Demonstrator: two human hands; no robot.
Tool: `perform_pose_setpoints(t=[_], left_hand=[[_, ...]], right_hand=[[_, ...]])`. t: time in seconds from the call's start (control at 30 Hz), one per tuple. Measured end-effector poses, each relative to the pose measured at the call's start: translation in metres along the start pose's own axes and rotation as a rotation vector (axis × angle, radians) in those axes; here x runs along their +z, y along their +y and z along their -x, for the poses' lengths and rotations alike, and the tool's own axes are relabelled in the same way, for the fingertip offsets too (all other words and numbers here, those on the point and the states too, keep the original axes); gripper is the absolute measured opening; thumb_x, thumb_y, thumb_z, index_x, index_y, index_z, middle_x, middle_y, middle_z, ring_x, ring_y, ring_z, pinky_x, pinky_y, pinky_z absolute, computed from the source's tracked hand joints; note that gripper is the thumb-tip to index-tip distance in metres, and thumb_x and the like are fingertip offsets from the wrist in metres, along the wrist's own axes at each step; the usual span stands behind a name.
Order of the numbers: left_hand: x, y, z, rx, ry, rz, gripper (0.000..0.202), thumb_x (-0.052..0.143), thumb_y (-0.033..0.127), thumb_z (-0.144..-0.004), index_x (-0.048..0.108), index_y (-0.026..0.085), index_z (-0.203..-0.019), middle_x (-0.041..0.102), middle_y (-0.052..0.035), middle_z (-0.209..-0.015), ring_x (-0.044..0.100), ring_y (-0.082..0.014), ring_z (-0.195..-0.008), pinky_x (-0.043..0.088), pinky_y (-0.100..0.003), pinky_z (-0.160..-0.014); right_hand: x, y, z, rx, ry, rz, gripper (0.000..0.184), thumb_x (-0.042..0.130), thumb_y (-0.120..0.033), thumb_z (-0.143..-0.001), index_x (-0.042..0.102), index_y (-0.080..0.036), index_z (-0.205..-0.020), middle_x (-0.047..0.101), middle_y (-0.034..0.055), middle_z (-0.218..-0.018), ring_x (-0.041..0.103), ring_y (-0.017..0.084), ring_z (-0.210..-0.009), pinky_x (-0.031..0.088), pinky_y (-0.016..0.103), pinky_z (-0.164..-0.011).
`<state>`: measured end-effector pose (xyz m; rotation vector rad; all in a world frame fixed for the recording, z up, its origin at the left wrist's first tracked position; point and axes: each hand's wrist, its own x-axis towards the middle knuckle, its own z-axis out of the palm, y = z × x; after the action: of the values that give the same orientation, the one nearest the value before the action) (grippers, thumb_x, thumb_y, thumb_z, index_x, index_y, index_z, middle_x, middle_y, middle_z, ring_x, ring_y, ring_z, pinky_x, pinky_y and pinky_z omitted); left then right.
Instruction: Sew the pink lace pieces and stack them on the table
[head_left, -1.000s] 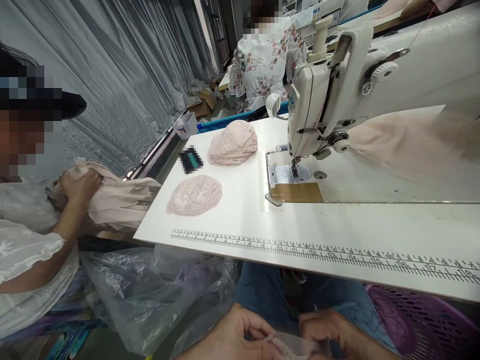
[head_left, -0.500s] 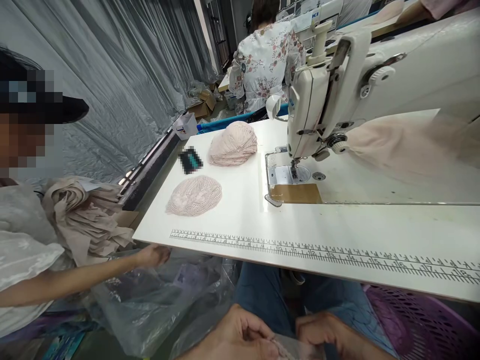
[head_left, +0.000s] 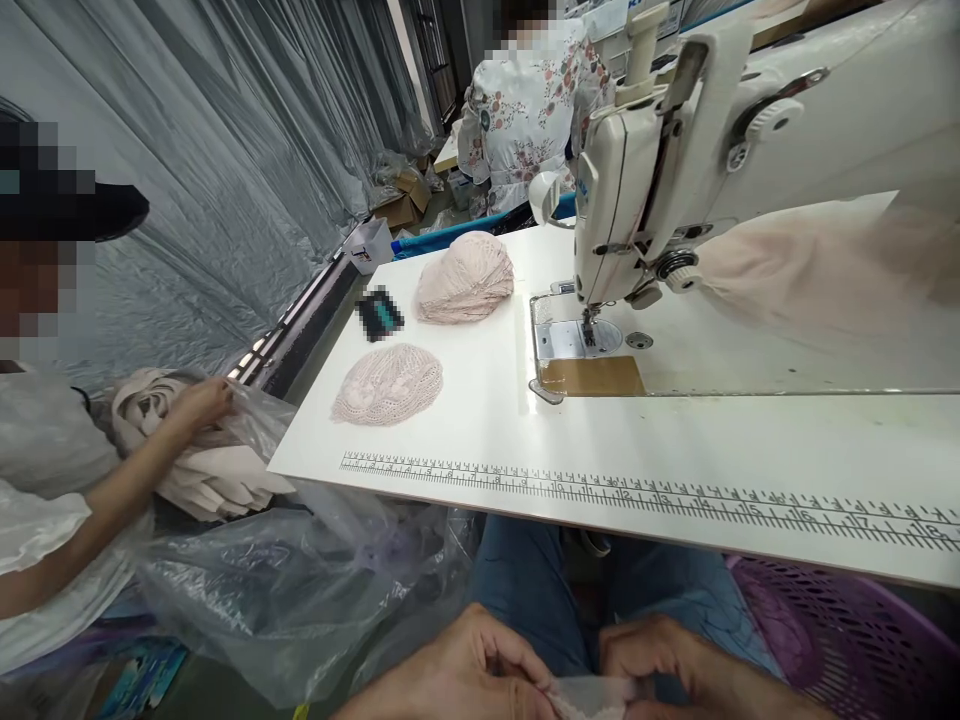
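Observation:
Low in the view, over my lap, my left hand [head_left: 487, 670] pinches one edge of a small piece of sheer pale fabric [head_left: 592, 690]. My right hand [head_left: 652, 660] grips the other side of it, its fingers curled. The lower part of the fabric falls outside the view. On the white table in front lie a single pale pink lace cup piece [head_left: 388, 384] and, behind it, a stack of similar lace pieces [head_left: 466, 280]. Neither hand touches those.
A white sewing machine [head_left: 630, 200] stands on the table [head_left: 450, 390], which has a printed ruler along its front edge. Pale fabric [head_left: 817, 270] lies under its arm. Left, a co-worker's hand [head_left: 206, 400] holds a clear plastic bag [head_left: 300, 580]. A purple basket [head_left: 847, 640] sits at right.
The co-worker's hand has risen from the table corner to the bundle of fabric strips, pulling the plastic bag up. My hands stay over my lap with the sheer fabric, shifted only slightly.

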<state>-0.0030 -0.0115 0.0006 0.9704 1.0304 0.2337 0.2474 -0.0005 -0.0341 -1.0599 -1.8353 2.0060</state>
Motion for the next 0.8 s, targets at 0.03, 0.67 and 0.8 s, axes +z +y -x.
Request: perform_pose_setpoints(t=[0.03,0.67,0.8], left_hand=[[-0.001,-0.002,-0.001,0.002,0.010,0.012,0.054,0.080,0.062,-0.060,0.079,0.015,-0.088,0.069,-0.0049,-0.071,0.049,-0.0079,-0.060,0.039,-0.017,-0.060],[-0.013,-0.025,-0.002,0.022,0.043,0.152,0.048,0.081,0.052,-0.066,0.077,0.009,-0.085,0.072,-0.0116,-0.075,0.060,-0.0121,-0.064,0.044,-0.021,-0.064],[-0.015,-0.024,0.002,0.000,0.082,0.084,0.057,0.078,0.061,-0.065,0.075,0.008,-0.084,0.069,-0.0086,-0.070,0.060,-0.0131,-0.064,0.045,-0.023,-0.066]], right_hand=[[0.000,-0.002,0.000,0.023,0.019,-0.001,0.035,0.064,-0.055,-0.079,0.069,-0.020,-0.081,0.066,0.0061,-0.089,0.061,0.027,-0.092,0.045,0.038,-0.084],[-0.001,-0.021,0.008,0.003,-0.029,-0.101,0.017,0.071,-0.036,-0.071,0.070,-0.020,-0.072,0.061,0.0007,-0.079,0.059,0.019,-0.081,0.042,0.024,-0.068],[0.004,-0.017,0.005,0.020,0.047,-0.005,0.008,0.067,-0.027,-0.072,0.068,-0.019,-0.069,0.059,-0.0017,-0.074,0.057,0.016,-0.075,0.040,0.023,-0.067]])
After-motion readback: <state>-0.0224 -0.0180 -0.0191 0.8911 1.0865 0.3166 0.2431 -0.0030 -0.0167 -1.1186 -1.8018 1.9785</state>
